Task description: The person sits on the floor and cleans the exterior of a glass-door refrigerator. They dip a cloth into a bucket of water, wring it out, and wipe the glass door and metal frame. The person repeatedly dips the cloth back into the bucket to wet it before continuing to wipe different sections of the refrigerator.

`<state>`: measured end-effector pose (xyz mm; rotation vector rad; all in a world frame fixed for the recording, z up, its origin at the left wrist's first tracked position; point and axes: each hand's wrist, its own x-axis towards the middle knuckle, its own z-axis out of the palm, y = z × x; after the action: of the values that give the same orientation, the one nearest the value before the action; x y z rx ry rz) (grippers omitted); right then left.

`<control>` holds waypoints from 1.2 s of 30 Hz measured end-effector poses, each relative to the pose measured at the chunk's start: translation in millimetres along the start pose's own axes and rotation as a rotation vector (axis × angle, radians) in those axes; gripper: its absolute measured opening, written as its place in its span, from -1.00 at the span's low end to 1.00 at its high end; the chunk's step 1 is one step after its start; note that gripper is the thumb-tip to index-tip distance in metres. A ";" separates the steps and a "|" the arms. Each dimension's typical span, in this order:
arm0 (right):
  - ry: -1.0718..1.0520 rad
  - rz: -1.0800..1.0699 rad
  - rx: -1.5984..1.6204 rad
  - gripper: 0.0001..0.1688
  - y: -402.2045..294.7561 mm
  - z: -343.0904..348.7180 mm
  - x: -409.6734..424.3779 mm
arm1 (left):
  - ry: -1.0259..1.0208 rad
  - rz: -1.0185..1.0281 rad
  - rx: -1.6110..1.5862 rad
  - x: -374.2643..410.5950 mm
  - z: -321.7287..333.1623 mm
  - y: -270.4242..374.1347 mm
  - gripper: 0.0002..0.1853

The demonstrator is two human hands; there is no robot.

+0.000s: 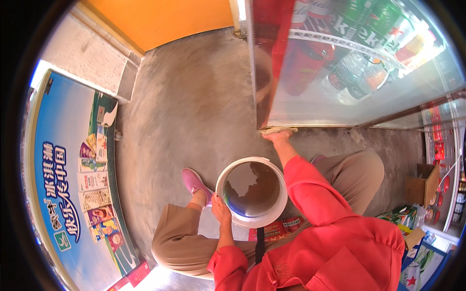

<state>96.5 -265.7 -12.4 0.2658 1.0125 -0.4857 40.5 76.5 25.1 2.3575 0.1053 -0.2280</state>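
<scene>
A white plastic bucket [251, 192] of murky brown water stands between my legs. My left hand [221, 211] holds the bucket's near left rim, fingers over its edge. My right hand [278, 136] reaches out past the bucket and presses a pale, damp-looking cloth [279, 130] against the bottom corner of a glass-fronted drinks cooler [313, 122]. Its fingers are partly hidden by the cloth. Behind the glass, green cans [382, 22] stand on a wire shelf, with clear bottles [358, 78] and a red package below.
An ice-cream freezer [54, 120] with a blue printed front stands at the left. An orange door or panel [164, 18] is at the top. At the right are a cardboard box [421, 185], drink cartons and stocked shelves. A red printed carton [273, 231] lies behind the bucket.
</scene>
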 end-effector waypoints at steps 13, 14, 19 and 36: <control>0.215 -0.823 0.160 -0.44 -286.7 -55.9 -32.8 | -0.049 0.102 0.114 4.6 5.7 -20.6 -0.49; 0.337 -0.839 0.109 -0.49 -302.1 -55.6 -40.2 | -0.086 0.040 0.018 8.5 2.5 -22.1 -0.47; 0.835 -0.725 -0.182 -0.69 -371.0 -60.1 -93.4 | 0.067 0.044 0.257 17.9 8.4 -3.8 -0.53; -0.794 -0.627 0.291 -0.55 -411.7 -135.3 -201.7 | 0.243 2.051 0.098 -124.2 83.1 534.4 -0.49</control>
<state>-300.2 -509.4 95.8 -0.0109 0.2169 -1.1999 -16.0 -364.4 357.3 1.4628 -2.0127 1.0090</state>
